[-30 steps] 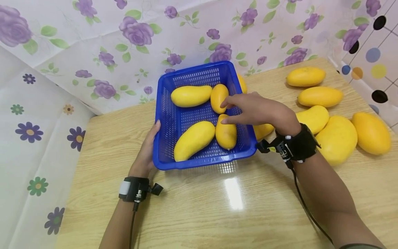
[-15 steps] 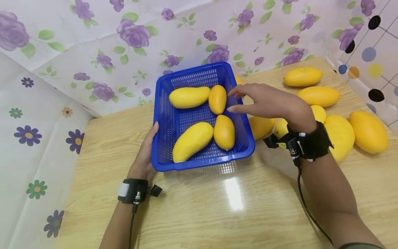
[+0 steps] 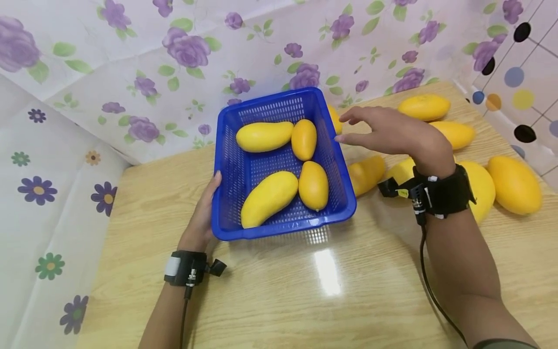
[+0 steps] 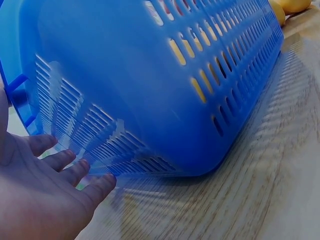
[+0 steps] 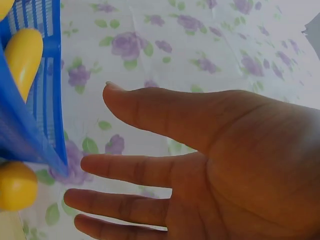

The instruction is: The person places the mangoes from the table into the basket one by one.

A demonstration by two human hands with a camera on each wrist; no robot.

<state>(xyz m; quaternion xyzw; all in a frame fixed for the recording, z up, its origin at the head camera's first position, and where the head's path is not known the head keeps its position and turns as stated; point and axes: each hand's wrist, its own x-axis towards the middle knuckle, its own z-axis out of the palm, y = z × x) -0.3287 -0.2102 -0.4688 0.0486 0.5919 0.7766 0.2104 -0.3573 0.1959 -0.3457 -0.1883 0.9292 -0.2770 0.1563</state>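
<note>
A blue plastic basket (image 3: pixel 283 230) with slotted walls stands on the table, holding several yellow mangoes (image 3: pixel 269 199). My left hand (image 3: pixel 200 213) rests against its left side, thumb by the rim. In the left wrist view, the fairly straight fingers (image 4: pixel 75 172) lie along the outer wall of the basket (image 4: pixel 135 100). My right hand (image 3: pixel 394 131) hovers just beyond the right rim, thumb and fingers spread and holding nothing. In the right wrist view its bare palm (image 5: pixel 250 170) shows, apart from the basket (image 5: pixel 54 90). A mango (image 3: pixel 334 118) outside the basket lies near those fingertips, partly hidden.
More mangoes (image 3: pixel 514 185) lie loosely on the right of the wooden table (image 3: pixel 279 300), some hidden by the right forearm. A floral sheet (image 3: pixel 261 53) hangs behind the basket, and a dotted wall covering (image 3: pixel 523 82) stands at the right.
My right hand has moved out from above the basket, rightward past its right rim. The mangoes inside stay in place, and the left hand keeps its position at the basket's side.
</note>
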